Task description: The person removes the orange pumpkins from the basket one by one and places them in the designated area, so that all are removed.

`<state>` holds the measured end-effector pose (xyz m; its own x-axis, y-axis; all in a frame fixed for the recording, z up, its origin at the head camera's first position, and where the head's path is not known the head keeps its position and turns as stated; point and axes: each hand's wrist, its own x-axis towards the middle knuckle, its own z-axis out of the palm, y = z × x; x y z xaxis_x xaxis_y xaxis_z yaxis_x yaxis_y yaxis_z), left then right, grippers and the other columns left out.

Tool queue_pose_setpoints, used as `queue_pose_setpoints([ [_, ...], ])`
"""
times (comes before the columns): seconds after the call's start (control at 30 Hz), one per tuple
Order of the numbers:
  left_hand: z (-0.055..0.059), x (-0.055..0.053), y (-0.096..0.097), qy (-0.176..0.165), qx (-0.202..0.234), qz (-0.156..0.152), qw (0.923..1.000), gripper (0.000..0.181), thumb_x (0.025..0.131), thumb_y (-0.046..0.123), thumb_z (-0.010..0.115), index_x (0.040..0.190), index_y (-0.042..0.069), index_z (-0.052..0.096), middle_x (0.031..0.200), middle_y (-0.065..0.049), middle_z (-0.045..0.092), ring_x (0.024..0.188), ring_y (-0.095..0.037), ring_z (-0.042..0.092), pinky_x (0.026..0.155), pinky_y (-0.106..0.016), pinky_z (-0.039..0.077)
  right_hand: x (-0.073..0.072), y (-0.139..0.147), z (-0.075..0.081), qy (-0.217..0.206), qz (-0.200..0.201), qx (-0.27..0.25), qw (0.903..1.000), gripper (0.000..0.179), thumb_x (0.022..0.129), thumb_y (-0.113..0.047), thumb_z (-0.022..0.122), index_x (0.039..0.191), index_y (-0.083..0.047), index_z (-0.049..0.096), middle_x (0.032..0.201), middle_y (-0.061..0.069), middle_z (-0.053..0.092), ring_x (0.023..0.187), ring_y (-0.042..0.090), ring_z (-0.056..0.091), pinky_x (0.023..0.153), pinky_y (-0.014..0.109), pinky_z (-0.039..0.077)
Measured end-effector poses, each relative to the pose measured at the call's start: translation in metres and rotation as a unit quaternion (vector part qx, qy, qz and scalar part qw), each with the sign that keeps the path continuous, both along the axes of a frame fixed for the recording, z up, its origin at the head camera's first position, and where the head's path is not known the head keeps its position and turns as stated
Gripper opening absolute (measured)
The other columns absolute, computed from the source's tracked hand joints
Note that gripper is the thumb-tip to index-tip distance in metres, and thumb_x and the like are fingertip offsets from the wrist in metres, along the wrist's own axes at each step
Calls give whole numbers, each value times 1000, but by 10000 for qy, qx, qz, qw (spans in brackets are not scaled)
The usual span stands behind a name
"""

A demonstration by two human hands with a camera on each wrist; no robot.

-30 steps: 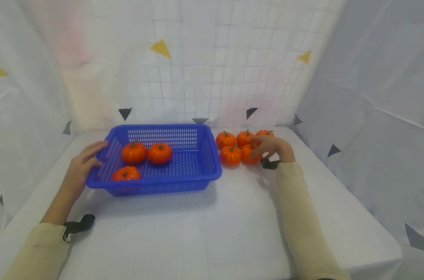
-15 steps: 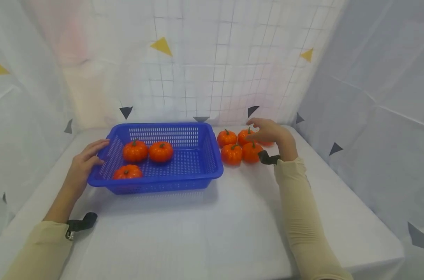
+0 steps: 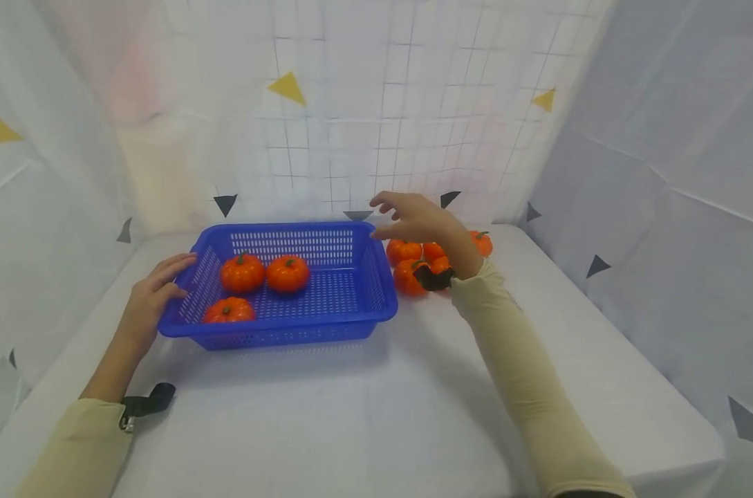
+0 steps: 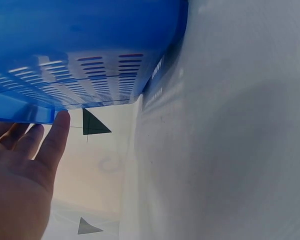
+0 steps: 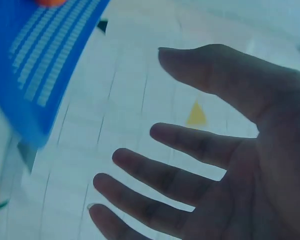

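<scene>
No readable text (labels, numbers, signs included).

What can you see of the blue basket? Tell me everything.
The blue basket looks plastic: rectangular, open-topped, with a wide rim, slotted walls and a perforated floor. It sits upright on the white-covered table, holding three orange pumpkins, mostly toward its left. The left hand touches its left rim; the right hand, near its far right corner, grips nothing.

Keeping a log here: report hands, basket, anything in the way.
Left hand on left rim of basket. Right hand open, empty, near its far right corner. Three pumpkins inside; five outside, right. Right arm partly hiding those.
</scene>
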<state>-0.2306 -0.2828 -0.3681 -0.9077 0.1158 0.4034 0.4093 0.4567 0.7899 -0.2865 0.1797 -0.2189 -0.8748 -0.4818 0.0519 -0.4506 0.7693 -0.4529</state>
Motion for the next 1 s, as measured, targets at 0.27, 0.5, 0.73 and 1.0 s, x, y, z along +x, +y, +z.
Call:
queue_pose_setpoints([
  [0.27,0,1,-2,70,-22,-21,10000,48,106,8,44,153,2,51,161,-14,41,150,-27,34,120,-33,26,-7,-61,14,-105,635,340,9973,60,96,-35,73,149,-16,51,142,11,59,127,30,57,99,44,53],
  [0.5,2,-1,-4,29,9,-21,10000,48,106,8,43,153,2,50,162,-14,39,152,-27,31,122,-36,24,-26,-97,6,-225,981,556,9934,58,96,-32,73,147,-15,52,143,11,59,131,28,53,105,45,48],
  [0.73,1,-3,-4,-103,130,-25,9999,48,106,8,44,154,3,50,163,-14,38,152,-28,30,122,-38,23,-38,-120,-9,-351,1238,781,9886,58,95,-31,75,146,-15,55,146,13,57,131,26,53,107,42,46],
  [1.0,2,-3,-3,20,60,-22,10000,48,106,8,45,153,3,50,162,-13,40,151,-25,32,122,-37,24,-46,-139,-17,-670,1198,959,9859,64,94,-26,77,152,-17,52,152,12,52,135,27,48,108,43,46],
])
